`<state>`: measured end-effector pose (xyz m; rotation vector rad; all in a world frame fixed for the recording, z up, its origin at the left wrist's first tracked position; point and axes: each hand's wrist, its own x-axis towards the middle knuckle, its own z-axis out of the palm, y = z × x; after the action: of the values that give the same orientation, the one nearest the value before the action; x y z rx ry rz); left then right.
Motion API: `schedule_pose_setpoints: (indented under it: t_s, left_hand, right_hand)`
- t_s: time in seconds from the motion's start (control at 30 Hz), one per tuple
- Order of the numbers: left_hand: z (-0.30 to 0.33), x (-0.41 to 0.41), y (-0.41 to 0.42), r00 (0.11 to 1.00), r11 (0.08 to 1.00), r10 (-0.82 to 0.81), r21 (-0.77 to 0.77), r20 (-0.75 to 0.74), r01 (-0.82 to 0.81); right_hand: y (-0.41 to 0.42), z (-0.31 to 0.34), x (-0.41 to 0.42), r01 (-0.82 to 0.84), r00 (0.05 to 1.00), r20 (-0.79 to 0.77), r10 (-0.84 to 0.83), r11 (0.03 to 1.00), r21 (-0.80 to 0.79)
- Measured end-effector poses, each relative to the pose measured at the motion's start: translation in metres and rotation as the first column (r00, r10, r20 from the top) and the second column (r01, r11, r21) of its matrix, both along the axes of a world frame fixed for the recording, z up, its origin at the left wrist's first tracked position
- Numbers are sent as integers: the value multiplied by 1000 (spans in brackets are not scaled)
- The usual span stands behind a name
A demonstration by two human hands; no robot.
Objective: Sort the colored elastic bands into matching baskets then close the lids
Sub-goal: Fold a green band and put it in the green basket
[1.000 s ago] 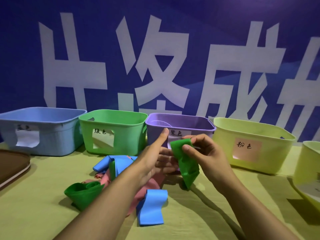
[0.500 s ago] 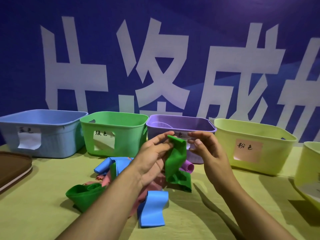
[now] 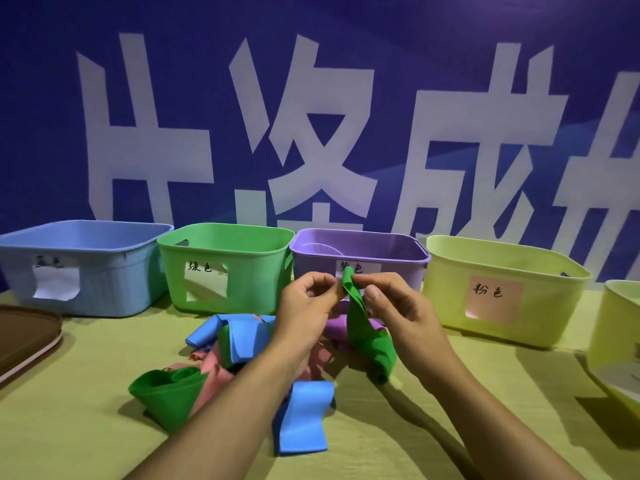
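Green band pinched between both hands

Held up over the pile, in front of the purple basket (image 3: 360, 268): green band (image 3: 367, 330), a wide, flat, matte strip, bunched narrow at the top and hanging down in a soft twist, lower end folded over and just above the yellow-green tablecloth (image 3: 69, 427). Pinched at the top edge by the left hand (image 3: 306, 306), fingers curled in, and by the right hand (image 3: 398, 306), thumb and fingertips closed on the strip.

Below the wrists, a loose heap: second green band (image 3: 166, 393) rolled into a cone at the near left, blue band (image 3: 301, 420) lying flat at the front, another blue band (image 3: 239, 337) folded behind it, pink bands (image 3: 214, 368) crumpled between, a purple band (image 3: 336, 329) partly hidden behind the hands.

Along the back in a row, all open-topped: blue basket (image 3: 86, 268), green basket (image 3: 225, 268), purple basket, pale yellow basket (image 3: 502, 292) with a pink label. Another pale basket (image 3: 623, 341) cut off at the right edge. Brown lid (image 3: 24, 337) flat at the left edge.
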<state>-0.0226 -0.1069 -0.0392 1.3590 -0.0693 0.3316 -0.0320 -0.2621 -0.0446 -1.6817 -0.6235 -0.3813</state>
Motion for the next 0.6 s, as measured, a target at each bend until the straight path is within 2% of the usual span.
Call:
schedule_pose_setpoints:
  t_s: [0.2,0.3,0.4,0.5,0.6]
  left_hand:
    - [8,-8,-2,977,963,-206,-170,48,211]
    - [12,-15,-3,955,934,-281,-202,91,294]
    - [13,-14,-5,979,972,-174,-141,104,188]
    - [13,-11,-4,989,988,-86,-116,121,101]
    - [17,-11,-1,983,987,-94,-116,156,113]
  right_hand:
    - [1,-2,1,44,997,70,-39,996,-77]
    - [0,-3,1,60,992,116,-46,991,-120]
    - [2,-2,-1,62,986,159,-40,989,-134]
    - [1,-2,2,112,969,229,-95,992,-63]
    - [-2,-3,7,56,986,152,-65,996,67]
